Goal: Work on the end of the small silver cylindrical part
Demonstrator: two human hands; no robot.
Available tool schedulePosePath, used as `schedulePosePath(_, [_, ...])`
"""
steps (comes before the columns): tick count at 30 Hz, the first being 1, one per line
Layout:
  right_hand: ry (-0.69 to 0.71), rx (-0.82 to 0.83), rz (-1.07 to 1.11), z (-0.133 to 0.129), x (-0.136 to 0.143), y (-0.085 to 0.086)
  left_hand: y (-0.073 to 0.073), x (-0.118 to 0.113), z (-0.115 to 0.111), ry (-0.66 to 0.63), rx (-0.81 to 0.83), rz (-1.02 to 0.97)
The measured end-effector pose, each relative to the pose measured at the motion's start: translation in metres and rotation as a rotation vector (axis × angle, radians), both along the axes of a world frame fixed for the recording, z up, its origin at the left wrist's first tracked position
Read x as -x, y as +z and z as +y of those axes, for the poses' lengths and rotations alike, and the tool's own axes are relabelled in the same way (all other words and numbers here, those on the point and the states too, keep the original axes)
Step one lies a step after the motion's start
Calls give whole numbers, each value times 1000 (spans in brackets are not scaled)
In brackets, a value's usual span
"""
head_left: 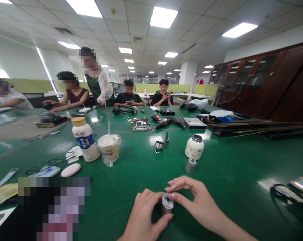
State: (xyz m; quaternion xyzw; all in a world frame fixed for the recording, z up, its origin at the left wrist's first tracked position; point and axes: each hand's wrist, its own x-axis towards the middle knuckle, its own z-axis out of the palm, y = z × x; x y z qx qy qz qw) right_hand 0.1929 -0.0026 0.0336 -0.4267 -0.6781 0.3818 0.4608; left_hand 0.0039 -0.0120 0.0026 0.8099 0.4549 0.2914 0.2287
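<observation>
A small silver metal cylinder (167, 204) stands near the front of the green table, with dark holes in its top face. My left hand (147, 212) curls around its left side, fingers behind and thumb in front. At the upper rim, the thumb of my right hand (195, 197) touches the cylinder, with the fingers bent beside it. Beyond my hands is a second metal cylinder (191, 166) with a small stem on top. Close behind that sits a lidless cream bottle (194, 147) with printed faces.
Left of centre stand a yellow-capped drink bottle (85, 142) and a plastic cup (108, 150) with a straw. Farther back lie a metal lid (159, 146), a circuit board (140, 124) and power drills (163, 123). Several people sit or stand around the table; cables (288, 197) lie right.
</observation>
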Motion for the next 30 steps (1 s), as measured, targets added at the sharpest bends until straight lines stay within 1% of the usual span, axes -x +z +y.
schedulePosePath(3, [11, -2, -52, -7, 9, 2, -3, 0, -1, -5, -11, -16])
schedulePosePath(6, [-13, 4, -88, -8, 12, -1, -2, 0, -1, -1, -12, -15])
schedulePosePath(9, [-104, -19, -104, -5, 9, -3, 2, 0, -1, -3, 2, -8])
schedulePosePath(12, [-205, -88, -88, -3, 3, -2, 4, 0, -1, 3, 15, -4])
schedulePosePath(14, [-184, -106, -69, -4, 1, -2, 4, 0, -1, 1, 18, -9])
schedulePosePath(17, [-63, -70, -88, -10, 5, -1, 3, 0, -1, -9, 13, -25])
schedulePosePath(19, [-19, -43, -101, -12, 9, 0, 2, 0, -1, -4, 5, -31])
schedulePosePath(21, [-30, -40, -83, -12, 10, 0, 2, 0, 0, -6, 2, -28])
schedulePosePath(23, [-83, -59, -40, -6, 6, -1, 3, 0, 0, -9, 1, -19])
schedulePosePath(26, [-163, -76, -45, 9, -8, -10, 4, 0, 0, 2, -3, -11])
schedulePosePath(30, [-140, -68, -229, 27, -27, -29, 3, 0, -1, 7, -1, -5])
